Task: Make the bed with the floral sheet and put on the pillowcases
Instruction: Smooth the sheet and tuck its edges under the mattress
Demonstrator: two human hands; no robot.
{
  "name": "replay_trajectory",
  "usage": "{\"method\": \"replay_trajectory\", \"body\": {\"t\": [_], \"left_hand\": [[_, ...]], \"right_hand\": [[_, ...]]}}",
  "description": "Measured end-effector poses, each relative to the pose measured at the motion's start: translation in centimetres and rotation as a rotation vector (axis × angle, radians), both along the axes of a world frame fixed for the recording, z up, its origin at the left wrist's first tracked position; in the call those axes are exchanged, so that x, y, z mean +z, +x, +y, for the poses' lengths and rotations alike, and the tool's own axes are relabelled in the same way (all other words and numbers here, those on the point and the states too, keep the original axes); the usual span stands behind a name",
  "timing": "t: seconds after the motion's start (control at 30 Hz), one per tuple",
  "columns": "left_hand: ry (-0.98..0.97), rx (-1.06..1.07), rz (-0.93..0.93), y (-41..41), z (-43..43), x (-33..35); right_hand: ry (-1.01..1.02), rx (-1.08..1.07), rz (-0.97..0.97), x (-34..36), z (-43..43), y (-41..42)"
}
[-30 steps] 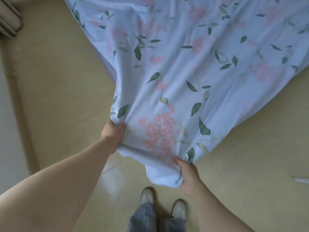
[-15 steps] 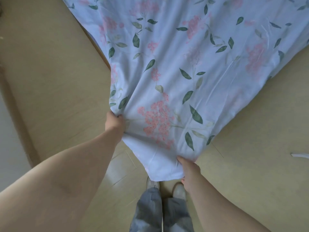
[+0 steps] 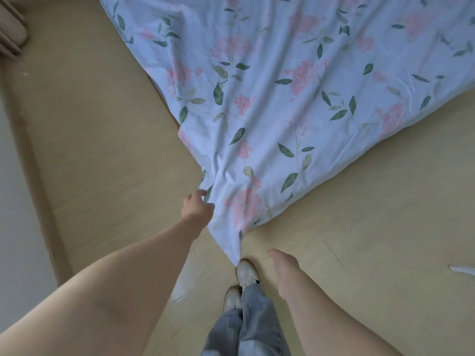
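The pale wood floor (image 3: 90, 150) fills most of the view, with a pale wall (image 3: 15, 201) down the left side. The floral sheet (image 3: 295, 111), light blue with pink blossoms and green leaves, spreads over the upper right and narrows downward to a hanging corner whose tip ends just above the shoes (image 3: 246, 272). What lies under the sheet is hidden. The left hand (image 3: 196, 208) is at the sheet's left edge near that corner, its grip clamped on the cloth, with fingers curled round the edge where the creases bunch together. The right hand (image 3: 284, 265) hangs below and to the right of the corner, apart from the sheet, its grip apart with fingers relaxed and holding nothing. Grey jeans (image 3: 254, 327) and the pale shoes stand between the two forearms. Beige fabric folds (image 3: 10, 34) sit in the upper left corner, and a small white strip (image 3: 462, 269) lies on the floor at the right edge.
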State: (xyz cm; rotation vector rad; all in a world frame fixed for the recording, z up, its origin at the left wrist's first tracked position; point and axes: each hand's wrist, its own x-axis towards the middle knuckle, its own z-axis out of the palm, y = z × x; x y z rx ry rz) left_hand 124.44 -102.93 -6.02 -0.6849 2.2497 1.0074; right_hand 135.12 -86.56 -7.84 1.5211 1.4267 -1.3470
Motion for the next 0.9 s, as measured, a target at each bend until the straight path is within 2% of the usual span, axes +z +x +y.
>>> {"method": "replay_trajectory", "body": {"t": [0.2, 0.4, 0.63, 0.9], "left_hand": [[0.021, -0.046, 0.049, -4.6, 0.1, 5.7], [0.037, -0.014, 0.090, -10.3, -4.0, 10.2], [0.078, -0.006, 0.153, -18.5, -13.3, 12.6], [0.020, -0.135, 0.179, -30.2, -26.3, 15.3]], "right_hand": [[0.005, 0.053, 0.128, 5.1, -1.2, -7.9], [0.036, 0.142, 0.223, 9.6, -5.7, -16.1], [0.044, 0.132, 0.276, 12.6, -15.8, -25.9], [0.088, 0.210, 0.348, 15.2, -29.9, -37.0]]}}
